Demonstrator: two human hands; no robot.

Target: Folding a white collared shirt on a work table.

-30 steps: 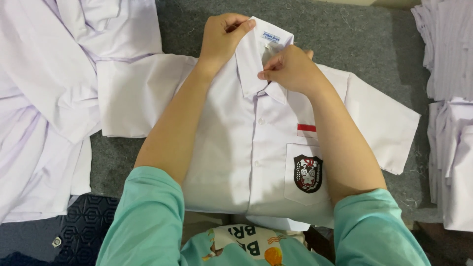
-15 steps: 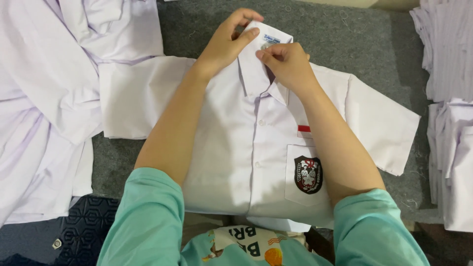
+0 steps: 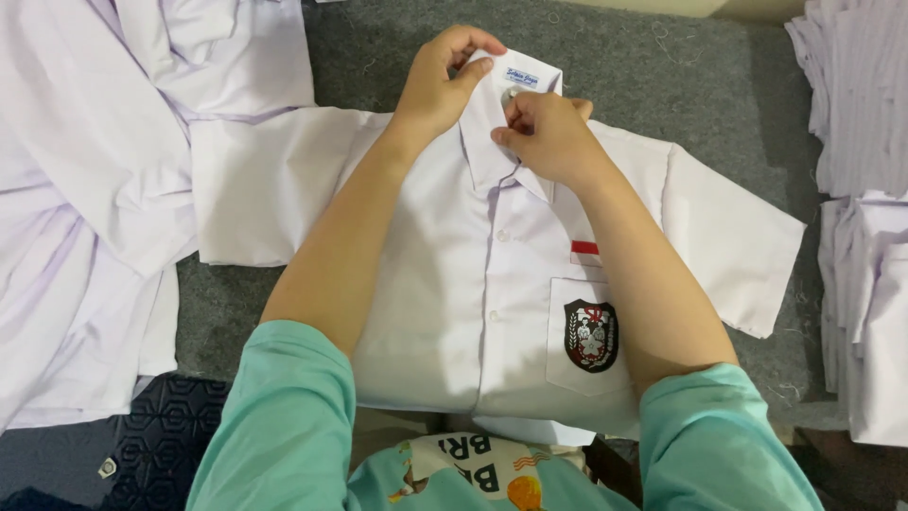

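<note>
A white short-sleeved shirt [image 3: 445,284] lies face up on a grey cloth surface, with a dark crest badge [image 3: 591,335] on its chest pocket and a small red strip above it. My left hand [image 3: 437,85] pinches the left side of the collar [image 3: 511,85] near its label. My right hand [image 3: 549,137] grips the right collar edge at the top button, fingers closed on the fabric. Both forearms reach over the shirt front, and turquoise sleeves cover my upper arms.
A heap of loose white shirts [image 3: 85,189] covers the left side. Folded white shirts are stacked along the right edge [image 3: 865,237]. A dark patterned mat [image 3: 161,435] shows at the lower left. Grey cloth [image 3: 681,85] lies bare beyond the collar.
Both hands have shifted slightly along the collar, coming closer together at the top button. The shirt itself has stayed flat in the same place.
</note>
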